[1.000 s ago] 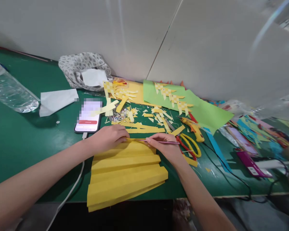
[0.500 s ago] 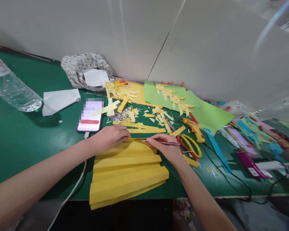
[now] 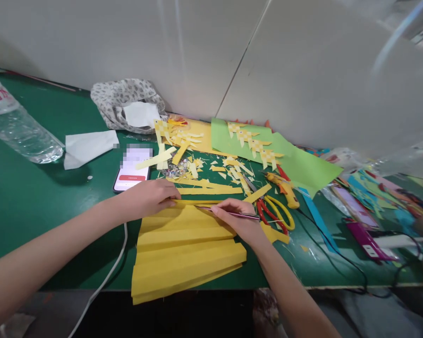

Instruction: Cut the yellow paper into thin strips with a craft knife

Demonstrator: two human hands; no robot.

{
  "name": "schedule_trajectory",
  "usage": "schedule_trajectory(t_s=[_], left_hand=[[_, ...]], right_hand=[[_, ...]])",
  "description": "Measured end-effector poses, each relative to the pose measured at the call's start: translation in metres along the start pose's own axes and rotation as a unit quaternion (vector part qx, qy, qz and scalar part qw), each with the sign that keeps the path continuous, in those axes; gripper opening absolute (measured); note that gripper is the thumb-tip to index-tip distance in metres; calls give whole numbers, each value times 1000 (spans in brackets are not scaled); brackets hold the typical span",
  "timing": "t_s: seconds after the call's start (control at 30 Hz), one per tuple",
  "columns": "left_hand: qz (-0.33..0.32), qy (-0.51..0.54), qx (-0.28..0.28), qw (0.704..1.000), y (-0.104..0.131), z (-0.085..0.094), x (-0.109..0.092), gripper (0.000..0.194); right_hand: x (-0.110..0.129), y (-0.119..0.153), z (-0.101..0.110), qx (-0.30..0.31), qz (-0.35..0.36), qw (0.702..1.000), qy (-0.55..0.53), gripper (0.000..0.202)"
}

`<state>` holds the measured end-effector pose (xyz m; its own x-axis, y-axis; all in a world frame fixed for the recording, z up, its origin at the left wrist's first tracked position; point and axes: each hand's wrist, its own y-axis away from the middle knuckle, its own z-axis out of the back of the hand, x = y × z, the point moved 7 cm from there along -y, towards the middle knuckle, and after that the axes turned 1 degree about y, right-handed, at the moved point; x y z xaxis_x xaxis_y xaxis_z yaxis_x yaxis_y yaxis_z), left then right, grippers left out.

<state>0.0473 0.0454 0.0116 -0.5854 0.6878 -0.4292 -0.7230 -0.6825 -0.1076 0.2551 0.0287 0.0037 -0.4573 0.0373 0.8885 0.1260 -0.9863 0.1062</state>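
A pleated yellow paper (image 3: 190,253) lies at the front edge of the green table. My left hand (image 3: 155,198) pinches the left end of its top fold. In my right hand (image 3: 238,217) is a thin dark pink pen-like tool (image 3: 245,216), its tip pointing left onto the paper just below the top fold. Thin yellow strips (image 3: 211,190) lie just beyond the paper. To the right of my right hand are scissors with red handles (image 3: 262,211) and scissors with yellow handles (image 3: 280,211).
A phone (image 3: 132,169) with a white cable lies behind my left hand. A water bottle (image 3: 21,126) lies far left. Right are a yellow glue gun (image 3: 284,190), green paper (image 3: 303,164) and a magenta power strip (image 3: 368,241). A patterned cloth bag (image 3: 127,94) sits by the wall.
My left hand has slid left along the top fold, now overlapping the phone's lower edge. The tool's tip has moved left and slightly down with my right hand.
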Motion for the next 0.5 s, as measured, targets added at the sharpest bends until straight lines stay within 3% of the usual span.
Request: schedule_trajectory(t_s=[0.13, 0.4, 0.5], left_hand=[[0, 5, -18, 1000, 8, 4, 6, 22], [-2, 40, -34, 999, 6, 3, 8, 21], [-7, 40, -42, 998, 6, 5, 8, 22]], right_hand=[[3, 0, -4, 8, -1, 1000, -16, 25], [27, -10, -38, 32, 14, 999, -17, 21], [25, -14, -35, 25, 9, 1000, -7, 21]])
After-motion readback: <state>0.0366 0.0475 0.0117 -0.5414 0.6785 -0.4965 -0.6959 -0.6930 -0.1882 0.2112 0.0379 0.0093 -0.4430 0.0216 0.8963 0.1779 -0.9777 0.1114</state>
